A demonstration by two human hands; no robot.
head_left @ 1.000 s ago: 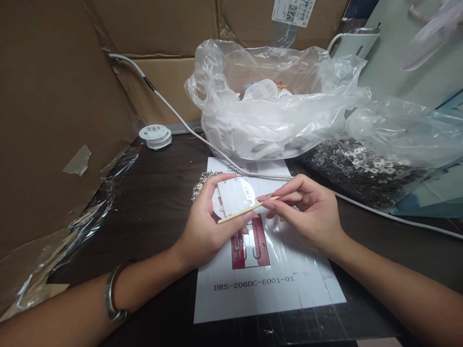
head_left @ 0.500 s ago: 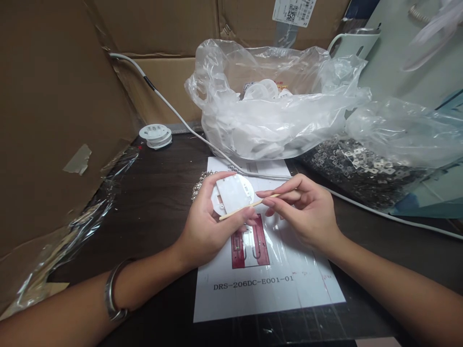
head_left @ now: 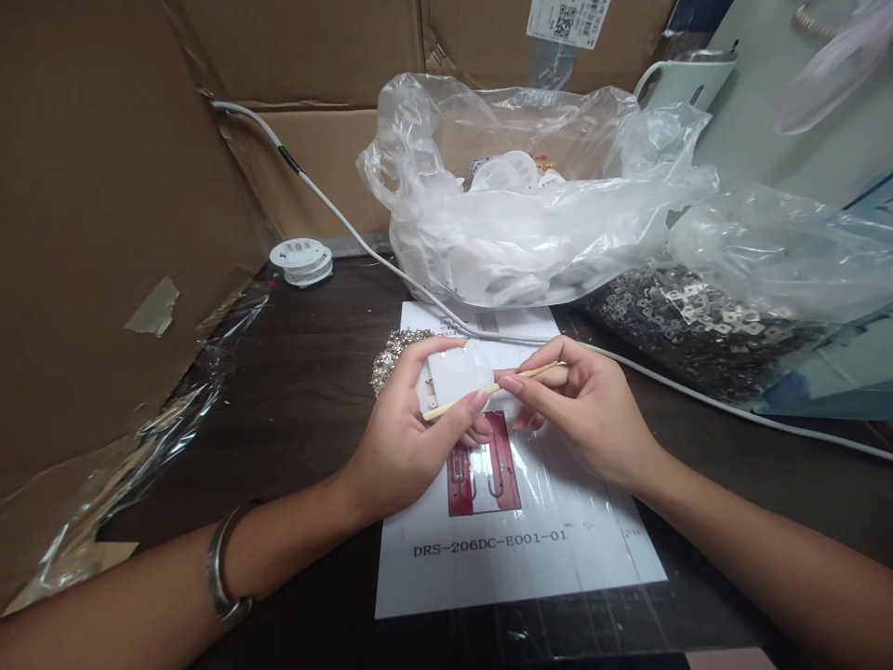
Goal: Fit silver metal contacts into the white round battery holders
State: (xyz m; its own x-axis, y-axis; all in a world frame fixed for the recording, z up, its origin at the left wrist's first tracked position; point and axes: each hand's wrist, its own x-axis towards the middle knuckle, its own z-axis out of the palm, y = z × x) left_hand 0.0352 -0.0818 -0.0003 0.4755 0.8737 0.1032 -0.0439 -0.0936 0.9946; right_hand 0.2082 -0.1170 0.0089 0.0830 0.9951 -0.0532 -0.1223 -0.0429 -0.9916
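Yellow stick (head_left: pixel 495 387), left tip slightly higher than before, slants up rightward; my right fingers (head_left: pixel 536 393) pinch it, left fingers (head_left: pixel 455 421) grip a white disc (head_left: pixel 455 374).

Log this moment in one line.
left hand: holds round white plastic part; right hand: pinches thin pale wooden stick; stick: across part

On the desk (head_left: pixel 293 447), a disc stack (head_left: pixel 302 264) sits near the far left corner, a bag of discs (head_left: pixel 530 237) by the far edge with a metal-tab bag (head_left: pixel 704 321) to its right and, before it, a printed sheet (head_left: pixel 509 568) under the held disc (head_left: pixel 457 372), a metal-part heap (head_left: pixel 394 361) at the sheet's left edge.
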